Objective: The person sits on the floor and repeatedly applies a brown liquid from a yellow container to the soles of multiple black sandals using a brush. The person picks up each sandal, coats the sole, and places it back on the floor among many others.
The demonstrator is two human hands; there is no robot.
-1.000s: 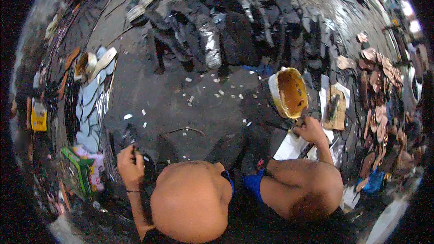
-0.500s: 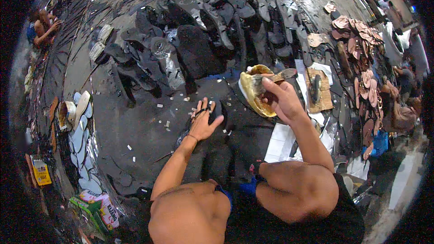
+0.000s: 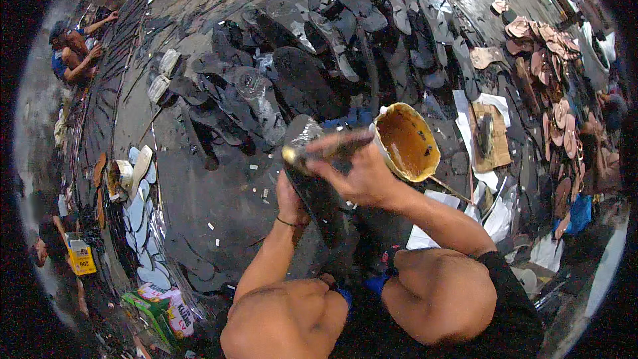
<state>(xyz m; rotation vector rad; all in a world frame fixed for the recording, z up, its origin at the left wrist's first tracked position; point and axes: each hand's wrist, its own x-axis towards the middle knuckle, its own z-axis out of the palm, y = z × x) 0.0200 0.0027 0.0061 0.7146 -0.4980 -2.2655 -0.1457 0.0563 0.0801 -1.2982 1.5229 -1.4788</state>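
Observation:
My left hand (image 3: 290, 201) is closed around the side of a black sandal sole (image 3: 318, 198), tilted up in front of my knees. In my right hand (image 3: 362, 174) is a brush (image 3: 342, 142), blurred by motion, its pale tip at the upper part of the sole. A wet-looking sheen (image 3: 304, 129) shows on the sole's far end. Just right of my right hand stands a round pot (image 3: 436, 151) of amber, glue-like stuff, its rim crusted yellow. A thin stick or handle (image 3: 452, 189) runs from the pot toward the lower right.
Many black soles (image 3: 299, 74) lie heaped beyond my hands. At right are brown sandal pieces (image 3: 538, 38), cardboard (image 3: 502, 149) and white paper (image 3: 425, 236). Pale blue soles (image 3: 136, 229) and a green-white box (image 3: 159, 312) lie at left. Another person (image 3: 73, 53) crouches far left.
My left hand has lifted the black sole off the floor. My right hand has moved the brush left from the pot to the sole. The view has shifted slightly.

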